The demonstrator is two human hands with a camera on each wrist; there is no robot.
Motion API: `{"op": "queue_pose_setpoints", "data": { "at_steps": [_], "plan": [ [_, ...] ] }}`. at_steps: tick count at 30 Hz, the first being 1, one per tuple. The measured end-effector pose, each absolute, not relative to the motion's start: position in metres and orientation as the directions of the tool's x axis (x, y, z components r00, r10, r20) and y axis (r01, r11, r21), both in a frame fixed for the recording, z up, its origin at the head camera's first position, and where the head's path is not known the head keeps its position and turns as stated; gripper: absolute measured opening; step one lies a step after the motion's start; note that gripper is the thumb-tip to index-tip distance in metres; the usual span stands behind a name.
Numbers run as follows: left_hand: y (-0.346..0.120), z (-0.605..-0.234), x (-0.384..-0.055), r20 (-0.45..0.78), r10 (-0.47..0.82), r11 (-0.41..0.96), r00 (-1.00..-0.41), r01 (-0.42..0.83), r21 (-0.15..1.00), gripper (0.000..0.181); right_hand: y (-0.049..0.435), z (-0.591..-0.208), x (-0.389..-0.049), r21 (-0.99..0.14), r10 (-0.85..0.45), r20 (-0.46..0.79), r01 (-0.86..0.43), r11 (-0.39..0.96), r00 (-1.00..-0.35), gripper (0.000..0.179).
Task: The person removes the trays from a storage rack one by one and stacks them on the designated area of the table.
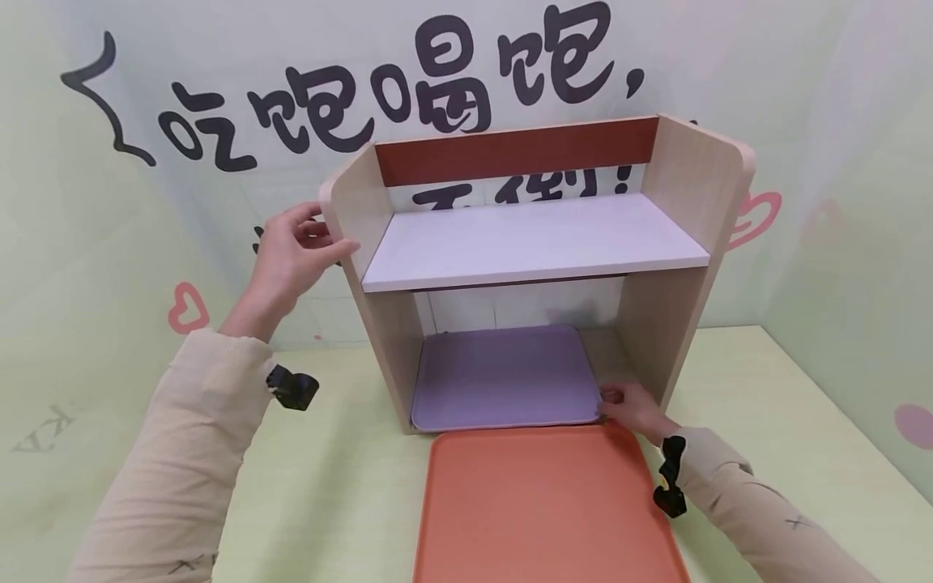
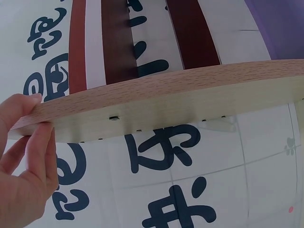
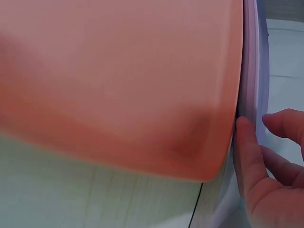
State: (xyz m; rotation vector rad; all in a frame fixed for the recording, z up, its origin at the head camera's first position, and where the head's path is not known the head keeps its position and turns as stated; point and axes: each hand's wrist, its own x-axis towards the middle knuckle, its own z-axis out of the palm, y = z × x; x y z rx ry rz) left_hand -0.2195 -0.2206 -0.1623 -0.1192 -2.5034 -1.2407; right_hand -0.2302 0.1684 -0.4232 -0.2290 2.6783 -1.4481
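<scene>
A wooden desktop shelf (image 1: pixel 535 235) with a white upper board stands on the table. My left hand (image 1: pixel 295 251) pinches the upper front edge of its left side panel (image 2: pixel 142 90), thumb on one face and fingers on the other. On the lower level lies a purple tray (image 1: pixel 506 376). At that tray's front right corner is my right hand (image 1: pixel 634 411). In the right wrist view its fingertips (image 3: pixel 246 128) straddle the layered purple edge, one on each side. An orange tray (image 1: pixel 543 502) lies flat in front of the shelf, its far edge close to the purple tray's front rim.
The pale table (image 1: pixel 328 470) extends to both sides of the shelf. Behind it hangs a whitish printed backdrop (image 1: pixel 240 73) with large dark characters and pink hearts. A red-brown back rail (image 1: pixel 517 152) spans the shelf's top.
</scene>
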Motion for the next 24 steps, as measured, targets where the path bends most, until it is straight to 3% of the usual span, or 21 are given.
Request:
{"op": "queue_pose_setpoints", "data": {
  "at_steps": [8, 24],
  "plan": [
    [-0.2208, -0.1643, -0.2177, 0.334, -0.081, 0.625, -0.939, 0.214, 0.751, 0.061, 0.1677, -0.4326, -0.2334, -0.89, -0.129, -0.088, 0.02, 0.455, -0.988, 0.034],
    [-0.221, -0.1628, -0.2184, 0.336, -0.086, 0.621, -0.938, 0.214, 0.755, 0.061, 0.1657, -0.4325, -0.2361, -0.919, -0.097, -0.094, 0.049, 0.39, -0.991, 0.032]
  ]
}}
